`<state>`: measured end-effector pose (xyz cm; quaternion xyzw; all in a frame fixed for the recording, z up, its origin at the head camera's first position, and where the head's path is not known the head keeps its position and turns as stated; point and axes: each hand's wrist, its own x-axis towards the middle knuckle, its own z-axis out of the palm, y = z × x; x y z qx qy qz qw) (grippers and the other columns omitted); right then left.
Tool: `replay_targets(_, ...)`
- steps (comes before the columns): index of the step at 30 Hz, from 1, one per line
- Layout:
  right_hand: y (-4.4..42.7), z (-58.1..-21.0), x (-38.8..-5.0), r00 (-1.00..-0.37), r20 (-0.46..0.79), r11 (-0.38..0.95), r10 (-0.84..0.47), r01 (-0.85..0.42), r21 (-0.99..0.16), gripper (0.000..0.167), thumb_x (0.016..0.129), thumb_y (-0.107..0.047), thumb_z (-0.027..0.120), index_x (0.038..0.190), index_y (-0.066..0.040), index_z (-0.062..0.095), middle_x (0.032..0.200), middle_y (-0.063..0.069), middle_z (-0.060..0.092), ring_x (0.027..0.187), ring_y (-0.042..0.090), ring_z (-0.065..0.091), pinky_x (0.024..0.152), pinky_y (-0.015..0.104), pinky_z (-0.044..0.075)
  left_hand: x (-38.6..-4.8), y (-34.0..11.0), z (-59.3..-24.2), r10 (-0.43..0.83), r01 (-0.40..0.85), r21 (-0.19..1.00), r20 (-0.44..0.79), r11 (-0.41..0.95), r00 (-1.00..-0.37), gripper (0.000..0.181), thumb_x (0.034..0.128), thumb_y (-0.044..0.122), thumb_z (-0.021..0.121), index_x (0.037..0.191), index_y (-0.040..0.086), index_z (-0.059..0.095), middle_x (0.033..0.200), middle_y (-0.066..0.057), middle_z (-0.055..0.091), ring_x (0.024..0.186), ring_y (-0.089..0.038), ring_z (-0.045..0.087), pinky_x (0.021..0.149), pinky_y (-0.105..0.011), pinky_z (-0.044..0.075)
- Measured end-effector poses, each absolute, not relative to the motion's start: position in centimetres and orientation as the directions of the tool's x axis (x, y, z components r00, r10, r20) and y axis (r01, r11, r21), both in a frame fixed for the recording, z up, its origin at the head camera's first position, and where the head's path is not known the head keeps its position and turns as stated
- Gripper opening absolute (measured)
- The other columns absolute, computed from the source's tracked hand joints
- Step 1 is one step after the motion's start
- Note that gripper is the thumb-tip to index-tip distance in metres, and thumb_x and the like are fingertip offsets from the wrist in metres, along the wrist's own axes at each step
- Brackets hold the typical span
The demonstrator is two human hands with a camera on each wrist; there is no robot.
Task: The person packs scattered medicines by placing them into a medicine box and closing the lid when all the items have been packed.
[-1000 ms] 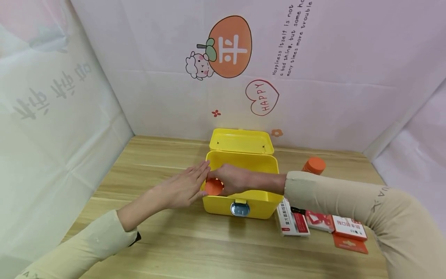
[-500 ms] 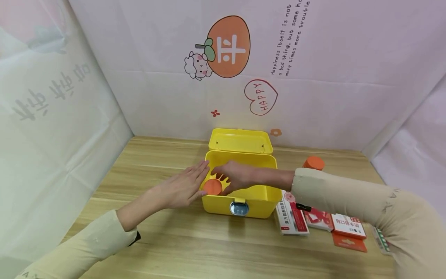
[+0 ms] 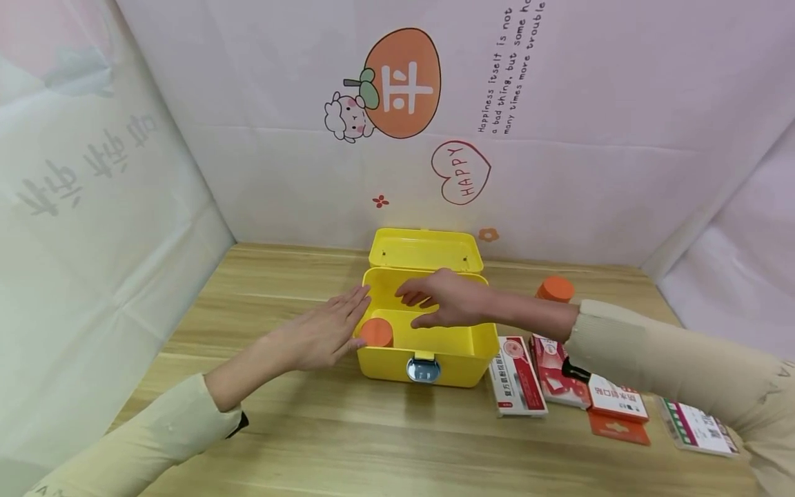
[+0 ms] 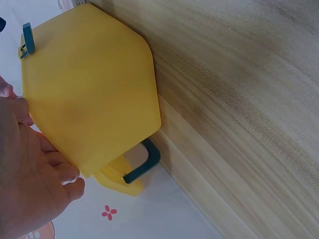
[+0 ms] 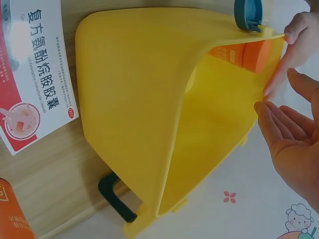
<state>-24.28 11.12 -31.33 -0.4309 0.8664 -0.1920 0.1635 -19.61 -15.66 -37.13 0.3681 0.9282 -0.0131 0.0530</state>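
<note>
Carton (image 5: 42, 69) "复方氨酚烷胺胶囊" | right hand (image 3: 448, 298): fingers spread, over yellow box (image 3: 385, 366) | left hand (image 3: 319, 336): fingers together, touching box

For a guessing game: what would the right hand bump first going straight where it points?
Probably the left hand, at the left side of the yellow box, but how high the right hand is looks unclear.

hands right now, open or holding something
Left hand: open, fingers touching the yellow box.
Right hand: open, holding nothing, above the box.
</note>
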Motion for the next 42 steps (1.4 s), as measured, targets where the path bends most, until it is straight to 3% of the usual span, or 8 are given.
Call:
replay_targets(13,13.0,-30.7,-23.4,-0.561,0.034,0.463,-0.827,-0.714,-0.525,0.045,0.091,-0.015,0.073,0.131,0.001,0.060,0.124,0.016,0.070,0.114,0.029,0.069,0.095,0.036,0.057,-19.5,-15.8,-37.5,0.681,0.682,0.029,-0.098,0.731,-0.726,0.074,0.1067,0.050,0.030,0.158,-0.002,0.015,0.168,-0.018,0.006,0.157,-0.030,0.007,0.126,-0.047,0.021)
replay_targets(27,15.4,-30.1,-22.6,-0.649,0.042,0.510,-0.759,-0.634,-0.581,0.047,0.088,-0.014,0.076,0.132,-0.006,0.061,0.128,0.012,0.069,0.118,0.029,0.067,0.097,0.039,0.056,-19.6,-15.9,-37.6,0.693,0.694,0.021,-0.085,0.720,-0.716,0.074,0.1071,0.049,0.030,0.157,-0.003,0.016,0.167,-0.019,0.008,0.156,-0.031,0.008,0.125,-0.048,0.022)
replay_targets(34,16.4,-30.2,-22.6,-0.678,0.038,0.520,-0.734,-0.597,-0.611,0.047,0.089,-0.014,0.075,0.133,-0.004,0.060,0.131,0.014,0.066,0.121,0.031,0.065,0.099,0.045,0.054,-19.6,-15.9,-37.6,0.695,0.697,0.015,-0.086,0.717,-0.714,0.074,0.1070,0.049,0.031,0.157,-0.003,0.017,0.167,-0.020,0.008,0.156,-0.032,0.008,0.125,-0.047,0.022)
replay_targets(42,17.4,-30.0,-22.3,-0.723,0.064,0.543,-0.688,-0.571,-0.616,0.048,0.087,-0.014,0.077,0.132,-0.007,0.062,0.132,0.010,0.066,0.119,0.028,0.066,0.097,0.044,0.055,-19.7,-15.9,-37.6,0.699,0.701,0.011,-0.082,0.714,-0.711,0.074,0.1072,0.049,0.030,0.157,-0.004,0.016,0.167,-0.020,0.007,0.156,-0.032,0.008,0.125,-0.047,0.022)
